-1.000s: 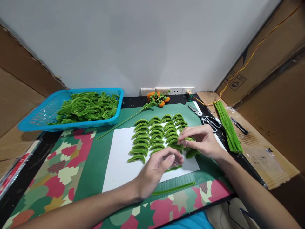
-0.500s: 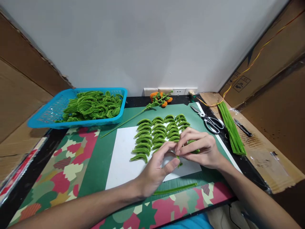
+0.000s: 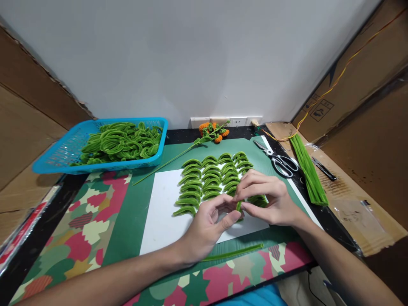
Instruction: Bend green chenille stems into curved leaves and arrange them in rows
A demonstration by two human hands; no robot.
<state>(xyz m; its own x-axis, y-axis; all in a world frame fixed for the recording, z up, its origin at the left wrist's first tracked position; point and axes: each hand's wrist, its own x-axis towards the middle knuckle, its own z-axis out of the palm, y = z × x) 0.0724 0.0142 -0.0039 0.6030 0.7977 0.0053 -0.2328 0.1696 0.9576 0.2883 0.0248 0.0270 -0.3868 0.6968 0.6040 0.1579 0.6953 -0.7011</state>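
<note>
Between the fingertips of both hands is a short piece of green pipe cleaner [image 3: 239, 206], partly hidden by the fingers. My left hand [image 3: 212, 223] is closed on it from the left, thumb and fingers curled. My right hand [image 3: 266, 197] pinches it from the right. Beneath and behind the hands, several curved green pipe-cleaner leaves [image 3: 190, 188] lie in columns on a white sheet [image 3: 162, 216]; my right hand covers some of them. A straight green pipe cleaner [image 3: 234, 253] lies near the table's front edge, by my left wrist.
A blue basket [image 3: 47, 165] of bent green pieces stands at back left. An orange pipe-cleaner flower stem [image 3: 204, 138] lies behind the sheet. On the right are scissors [image 3: 280, 163], a bundle of green pipe cleaners [image 3: 309, 174] and a knife [image 3: 324, 170]. Cardboard walls flank both sides.
My right thumb and fingers have shifted slightly at the pinch, and more of the green piece shows between the hands. The whole view has moved a little.
</note>
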